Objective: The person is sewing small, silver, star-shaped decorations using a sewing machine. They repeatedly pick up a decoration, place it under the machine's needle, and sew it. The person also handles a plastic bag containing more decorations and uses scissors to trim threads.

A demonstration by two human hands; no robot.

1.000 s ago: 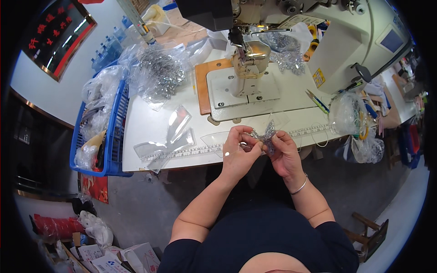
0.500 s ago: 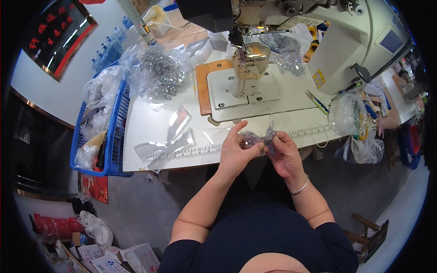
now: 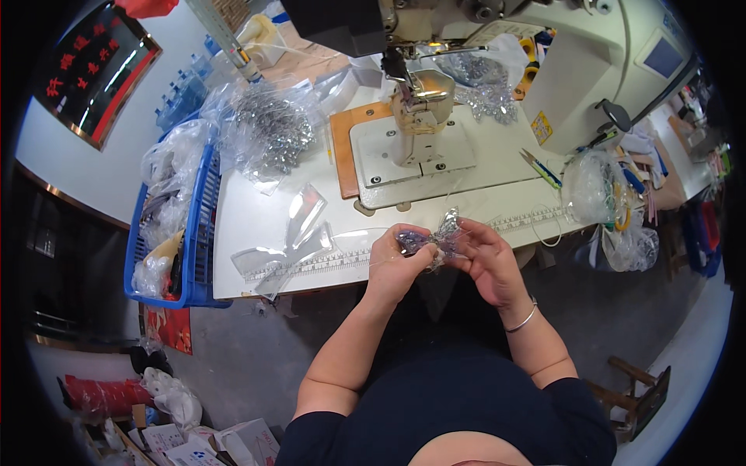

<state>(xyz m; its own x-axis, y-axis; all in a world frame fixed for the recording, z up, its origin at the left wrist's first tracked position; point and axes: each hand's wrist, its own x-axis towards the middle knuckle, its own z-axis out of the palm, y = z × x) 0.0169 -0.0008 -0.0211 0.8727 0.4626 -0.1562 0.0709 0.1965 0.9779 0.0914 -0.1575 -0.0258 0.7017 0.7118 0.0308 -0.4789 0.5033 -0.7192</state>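
Observation:
In front of the sewing machine (image 3: 423,116), a sparkly silver, see-through bow-shaped piece (image 3: 446,231) is held up over the table's near edge. My left hand (image 3: 393,268) grips it, with the thumb pressed against its middle. On the other side, my right hand (image 3: 491,268) has its fingertips closed at the piece's right edge, partly behind it. Clear plastic strips with pale edges (image 3: 294,242) lie crossed on the white table, left of my hands. A printed ruler strip (image 3: 350,259) runs along the near edge.
At the left stands a blue basket (image 3: 203,233) with plastic bags. Heaps of glittery pieces (image 3: 272,128) lie behind the strips. Right of the machine bed are thread snips (image 3: 542,169) and a clear bag (image 3: 592,190). A wooden stool (image 3: 637,396) stands low at the right.
The bow-shaped piece has tilted and shifted slightly left with my hands. My right fingers have moved from its middle toward its right edge and spread a little. The whole view has shifted slightly.

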